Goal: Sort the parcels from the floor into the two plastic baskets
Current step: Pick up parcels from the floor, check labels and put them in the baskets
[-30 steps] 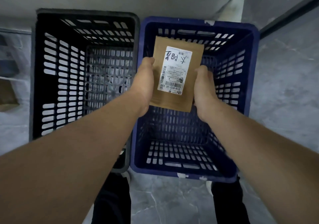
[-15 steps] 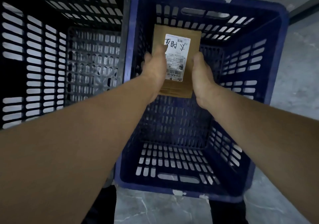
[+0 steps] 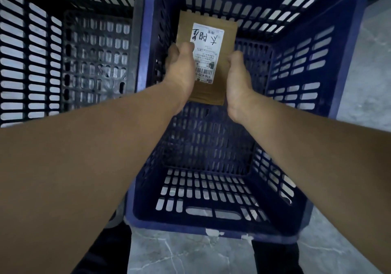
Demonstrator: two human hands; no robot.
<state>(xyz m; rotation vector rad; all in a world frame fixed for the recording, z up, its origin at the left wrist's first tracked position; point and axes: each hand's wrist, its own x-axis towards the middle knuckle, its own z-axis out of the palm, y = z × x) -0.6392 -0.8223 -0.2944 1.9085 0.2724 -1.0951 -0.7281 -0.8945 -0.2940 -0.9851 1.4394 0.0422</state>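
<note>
Both hands, left [image 3: 182,73] and right [image 3: 238,79], grip a brown parcel [image 3: 220,47] (label up) inside the blue basket [image 3: 317,83].

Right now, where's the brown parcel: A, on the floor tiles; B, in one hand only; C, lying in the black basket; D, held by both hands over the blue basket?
D: the left hand and right hand grip the brown parcel by its sides, over the blue basket.

The parcel [image 3: 211,94] has a white label [image 3: 206,49] with large handwritten Chinese characters, upside down to the camera, a barcode [image 3: 202,70] and the printed code "516-K20-0", its end hidden. Smaller print is unreadable.
</note>
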